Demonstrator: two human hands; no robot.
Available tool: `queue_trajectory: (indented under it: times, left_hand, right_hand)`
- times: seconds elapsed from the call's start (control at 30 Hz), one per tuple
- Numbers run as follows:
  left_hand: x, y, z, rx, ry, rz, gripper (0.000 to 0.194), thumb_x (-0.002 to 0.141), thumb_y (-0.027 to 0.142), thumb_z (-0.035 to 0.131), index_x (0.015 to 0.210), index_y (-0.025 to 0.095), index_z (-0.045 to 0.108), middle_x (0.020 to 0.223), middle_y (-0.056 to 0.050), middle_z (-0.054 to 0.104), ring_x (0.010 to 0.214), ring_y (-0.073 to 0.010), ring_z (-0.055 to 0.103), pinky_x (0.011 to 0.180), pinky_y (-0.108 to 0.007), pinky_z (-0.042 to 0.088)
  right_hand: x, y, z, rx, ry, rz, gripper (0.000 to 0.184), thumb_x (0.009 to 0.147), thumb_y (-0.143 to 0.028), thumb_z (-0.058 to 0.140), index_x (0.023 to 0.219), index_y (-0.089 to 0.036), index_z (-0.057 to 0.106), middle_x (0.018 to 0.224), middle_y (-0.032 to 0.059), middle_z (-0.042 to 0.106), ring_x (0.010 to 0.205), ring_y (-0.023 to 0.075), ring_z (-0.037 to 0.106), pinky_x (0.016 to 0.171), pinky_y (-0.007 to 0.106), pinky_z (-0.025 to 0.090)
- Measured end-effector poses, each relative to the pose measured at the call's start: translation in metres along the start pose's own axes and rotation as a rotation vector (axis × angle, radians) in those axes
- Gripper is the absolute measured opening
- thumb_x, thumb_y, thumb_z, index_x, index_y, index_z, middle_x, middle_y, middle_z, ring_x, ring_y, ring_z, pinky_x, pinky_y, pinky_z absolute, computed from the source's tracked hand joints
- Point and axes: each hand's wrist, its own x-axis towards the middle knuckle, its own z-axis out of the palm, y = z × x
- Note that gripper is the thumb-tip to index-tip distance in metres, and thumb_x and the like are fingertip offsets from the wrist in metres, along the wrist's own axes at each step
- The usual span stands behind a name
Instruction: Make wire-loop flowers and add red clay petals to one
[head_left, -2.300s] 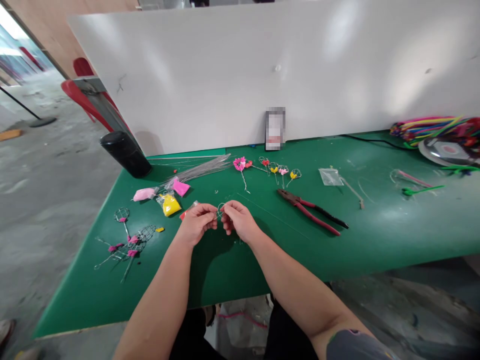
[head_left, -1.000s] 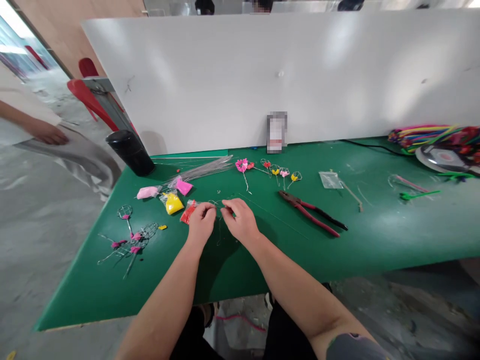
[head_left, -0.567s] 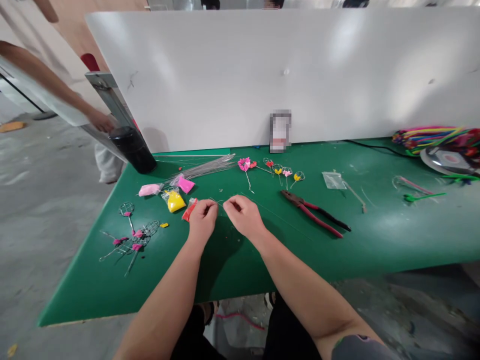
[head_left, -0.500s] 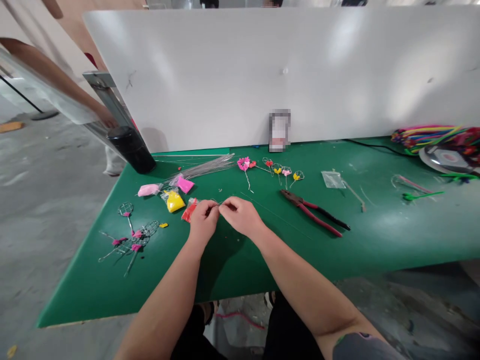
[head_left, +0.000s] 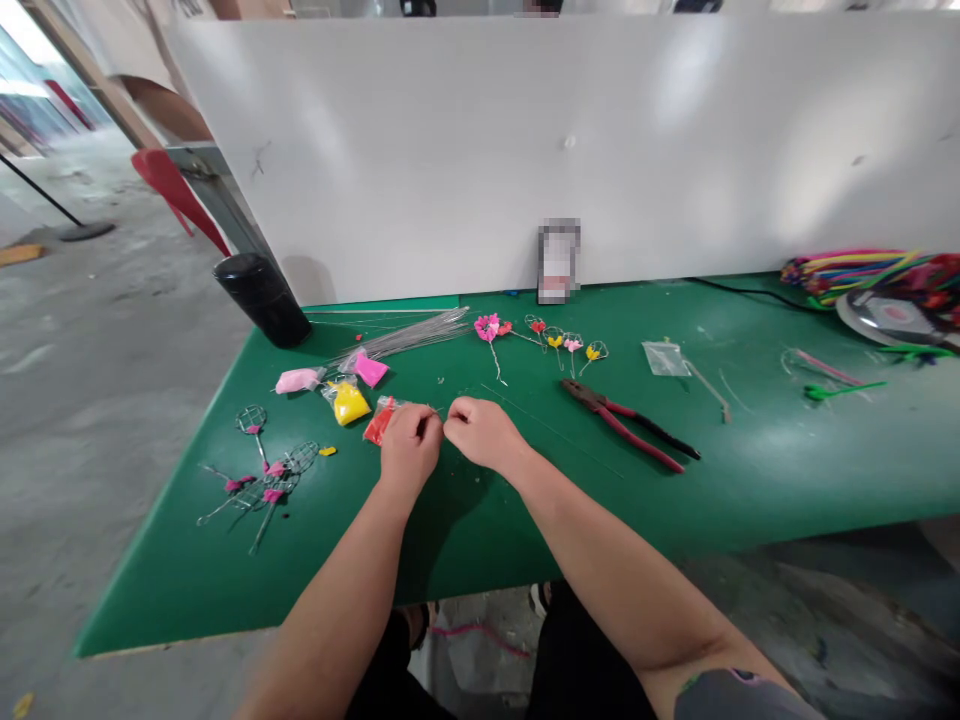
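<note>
Over the green table, my left hand (head_left: pixel 409 438) is closed in a pinch, and a bit of thin metal wire (head_left: pixel 438 409) shows at its fingertips. Close beside it on the right, my right hand (head_left: pixel 484 432) is also pinched shut; what lies between its fingers is too small to make out. A small bag of red material (head_left: pixel 379 422) is partly hidden behind my left hand. Bags of yellow (head_left: pixel 349 402), magenta (head_left: pixel 370 369) and pale pink material (head_left: pixel 297 380) lie farther left. On the table just right of my hands stretches a fine wire (head_left: pixel 555 432).
Pliers (head_left: pixel 626 425) with red and black handles lie to the right. Wire loops with pink pieces (head_left: pixel 274 480) sit at left, small wire flowers (head_left: pixel 489 328) farther back. Behind them are a wire bundle (head_left: pixel 412 335), a black cylinder (head_left: pixel 262 300), a phone-like object (head_left: pixel 559 262) and a white panel (head_left: pixel 450 150).
My hands have moved slightly apart, and the left has turned a little. At the far left, another person's arm has gone from beside the black cylinder, leaving a red object in view.
</note>
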Motion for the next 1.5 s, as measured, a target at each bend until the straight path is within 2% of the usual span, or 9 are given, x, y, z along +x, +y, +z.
queue_trajectory:
  times: [0.23,0.4,0.63,0.73,0.83,1.03,1.3,1.4,1.5]
  left_hand:
    - [0.000,0.001,0.001,0.054,0.049,-0.007,0.014,0.069,0.012,0.046,0.057,0.020,0.049,0.060,0.001,0.056,0.062,-0.0126,0.051,0.061,-0.024,0.039]
    - [0.001,0.001,0.001,0.021,0.048,-0.076,0.015,0.069,0.013,0.045,0.056,0.020,0.048,0.056,0.002,0.052,0.058,-0.0122,0.048,0.059,-0.024,0.039]
    - [0.005,0.000,0.000,-0.044,-0.005,-0.112,0.014,0.068,0.015,0.046,0.055,0.020,0.048,0.054,0.002,0.050,0.056,-0.0119,0.047,0.057,-0.024,0.038]
    - [0.005,-0.001,0.001,-0.046,-0.011,-0.094,0.014,0.068,0.015,0.045,0.055,0.020,0.047,0.055,0.002,0.051,0.057,-0.0120,0.048,0.058,-0.024,0.038]
    - [0.004,-0.001,0.001,-0.020,-0.003,-0.069,0.015,0.068,0.015,0.046,0.055,0.020,0.047,0.056,0.002,0.051,0.058,-0.0124,0.048,0.059,-0.025,0.038]
    - [0.001,0.001,0.000,0.010,-0.003,-0.062,0.016,0.070,0.015,0.047,0.055,0.020,0.046,0.056,0.001,0.052,0.060,-0.0132,0.049,0.061,-0.025,0.039]
    - [0.002,0.000,0.000,-0.045,-0.040,-0.106,0.016,0.071,0.019,0.046,0.056,0.020,0.049,0.059,0.000,0.055,0.060,-0.0137,0.050,0.061,-0.026,0.040]
    - [0.002,0.000,0.000,-0.047,-0.052,-0.102,0.016,0.072,0.020,0.046,0.056,0.020,0.049,0.060,0.000,0.056,0.062,-0.0140,0.051,0.061,-0.026,0.040]
    - [0.002,0.000,0.000,-0.035,-0.083,-0.068,0.015,0.071,0.020,0.046,0.057,0.020,0.051,0.062,-0.001,0.058,0.062,-0.0141,0.052,0.062,-0.026,0.041]
  right_hand:
    - [-0.004,0.004,-0.006,-0.122,-0.056,0.010,0.012,0.067,-0.022,0.042,0.056,-0.020,0.046,0.056,-0.0014,0.050,0.052,0.0109,0.038,0.047,0.023,0.023]
    - [-0.008,0.010,-0.009,-0.220,-0.099,0.003,0.012,0.068,-0.022,0.042,0.059,-0.020,0.049,0.058,-0.0007,0.053,0.051,0.0112,0.039,0.046,0.024,0.022]
    - [-0.012,0.011,-0.004,-0.175,0.051,-0.083,0.014,0.074,-0.020,0.043,0.079,-0.021,0.056,0.083,0.0019,0.062,0.068,0.0131,0.051,0.052,0.023,0.029]
    - [-0.010,0.008,-0.002,-0.242,0.059,-0.111,0.017,0.074,-0.017,0.041,0.080,-0.021,0.057,0.085,0.0030,0.062,0.070,0.0141,0.052,0.053,0.024,0.028]
    - [-0.008,0.004,-0.004,-0.283,-0.007,-0.111,0.015,0.072,-0.016,0.041,0.073,-0.020,0.055,0.078,0.0030,0.061,0.064,0.0139,0.051,0.050,0.025,0.026]
    - [-0.010,-0.004,-0.012,-0.302,-0.228,-0.129,0.013,0.069,-0.014,0.043,0.066,-0.020,0.055,0.064,0.0015,0.060,0.055,0.0133,0.049,0.046,0.024,0.026]
    - [-0.012,-0.007,-0.006,-0.528,-0.261,-0.314,0.014,0.071,-0.013,0.046,0.072,-0.019,0.059,0.076,0.0072,0.064,0.062,0.0180,0.055,0.048,0.027,0.028]
    - [-0.012,-0.007,-0.013,-0.461,-0.332,-0.352,0.015,0.070,-0.012,0.043,0.065,-0.019,0.055,0.069,0.0041,0.062,0.059,0.0158,0.051,0.047,0.026,0.027]
    - [-0.014,-0.003,-0.023,-0.301,-0.407,-0.300,0.014,0.067,-0.011,0.041,0.059,-0.019,0.049,0.061,-0.0006,0.056,0.055,0.0123,0.045,0.047,0.024,0.026]
